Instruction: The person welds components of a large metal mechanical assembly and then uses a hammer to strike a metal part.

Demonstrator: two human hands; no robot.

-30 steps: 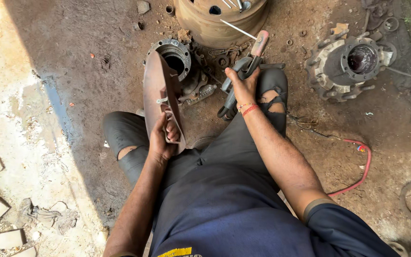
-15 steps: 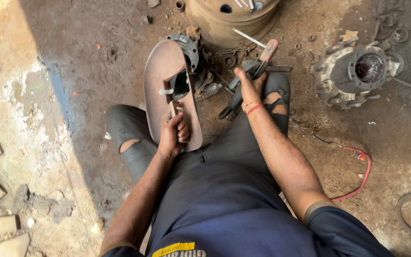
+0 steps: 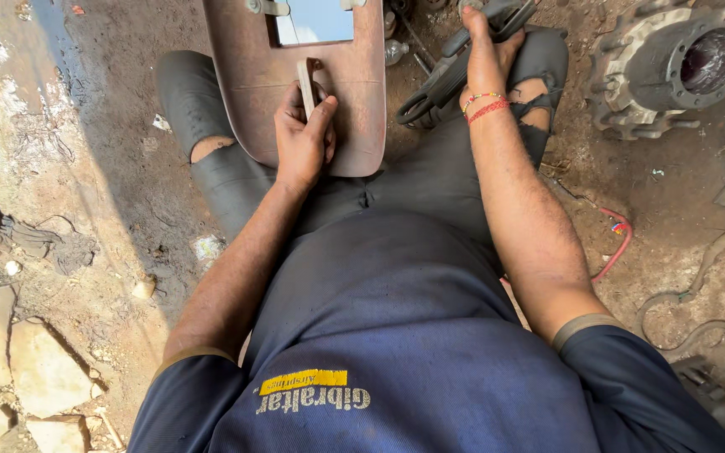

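Fingers (image 3: 322, 117) of the left hand (image 3: 304, 138) curled shut around a narrow flat metal strip (image 3: 305, 84), thumb pressed along one side, strip held upright against a broad rusty metal plate (image 3: 362, 92). Right hand (image 3: 484, 63) closed over a dark tool (image 3: 442, 75) with thick rubbery handles, beaded red and multicoloured wristbands (image 3: 484, 105) just below the palm. Plate brown-red, matte, smooth but pitted with rust, rounded at the near corners, pierced by a rectangular window near the top edge, propped across the lap between the knees, near edge resting on dark trousers (image 3: 237, 180) torn at both knees. Strip pale grey, straight, slim, long axis running away from the body toward the plate's window, far end touching the plate's face. Off to the right, a heavy cast wheel hub (image 3: 673, 67), round, toothed about the rim, greasy and dirt-caked, with a dark hollow centre. Underfoot, packed bare earth (image 3: 111, 168), dusty, oil-stained, sunlit on the left, strewn with broken stone slabs (image 3: 35, 361); thin red hose (image 3: 618, 247) lying curled by the right thigh.
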